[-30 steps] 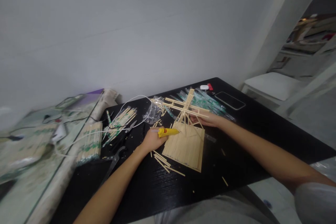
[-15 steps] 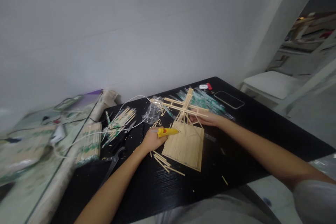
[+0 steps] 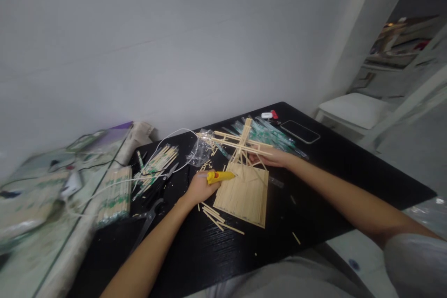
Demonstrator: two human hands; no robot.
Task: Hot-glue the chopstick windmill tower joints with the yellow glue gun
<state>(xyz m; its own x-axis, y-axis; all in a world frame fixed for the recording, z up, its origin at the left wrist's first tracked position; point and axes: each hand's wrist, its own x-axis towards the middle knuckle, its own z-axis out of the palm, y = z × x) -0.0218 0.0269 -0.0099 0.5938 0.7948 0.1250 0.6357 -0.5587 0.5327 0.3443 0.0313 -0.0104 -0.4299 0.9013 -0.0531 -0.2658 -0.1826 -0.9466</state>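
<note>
A windmill-like model of pale wooden sticks (image 3: 242, 195) rests on the black table, with a flat slatted base, slanted struts and a cross of sticks on top. My left hand (image 3: 200, 188) is closed around a yellow hot glue gun (image 3: 219, 177), its nozzle pointing right, over the slatted base. Whether the tip touches the wood I cannot tell. At the model's far right side, my right hand (image 3: 270, 156) grips the struts beneath the cross; its fingertips are partly hidden behind the sticks.
Loose cut sticks (image 3: 213, 216) lie left of the base. Scissors (image 3: 150, 216), bundled chopsticks (image 3: 115, 195) and a white cord (image 3: 139, 179) occupy the left side. Behind the model are green-and-clear wrappers (image 3: 275, 137), a phone (image 3: 300, 131) and a white case (image 3: 267, 115).
The whole view has shifted slightly, so everything sits a little further left. Both hands keep their holds, and the glue gun stays over the slatted base.
</note>
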